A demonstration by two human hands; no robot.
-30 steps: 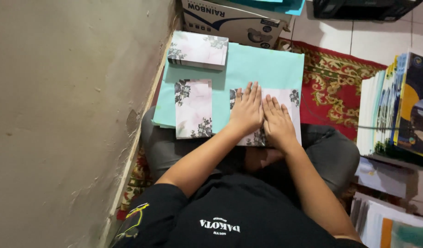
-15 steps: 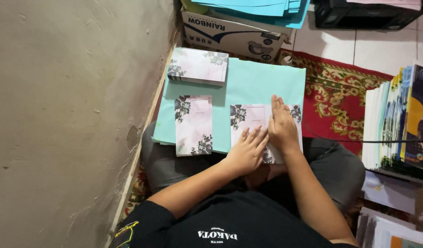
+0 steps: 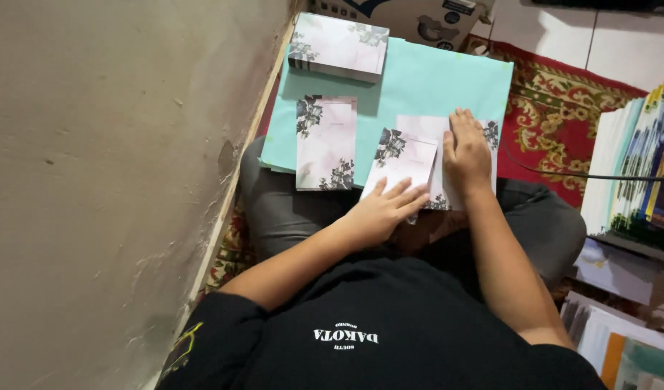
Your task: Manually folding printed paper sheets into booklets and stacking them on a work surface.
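— Left side?
— Rough, stained beige plaster wall [image 3: 108, 180], dimly lit.
— Floor?
— Red patterned woven rug [image 3: 563, 123] over pale square floor tiles [image 3: 621, 43]; cardboard box [image 3: 418, 18] beyond, colourful stacked books [image 3: 642, 173] right.

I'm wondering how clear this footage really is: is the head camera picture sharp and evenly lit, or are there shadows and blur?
Head view: soft, even light, no glare; the card stack throws a shadow on the teal sheet. The left hand and right hand on the floral card look fairly sharp; the wall bows slightly from lens distortion.
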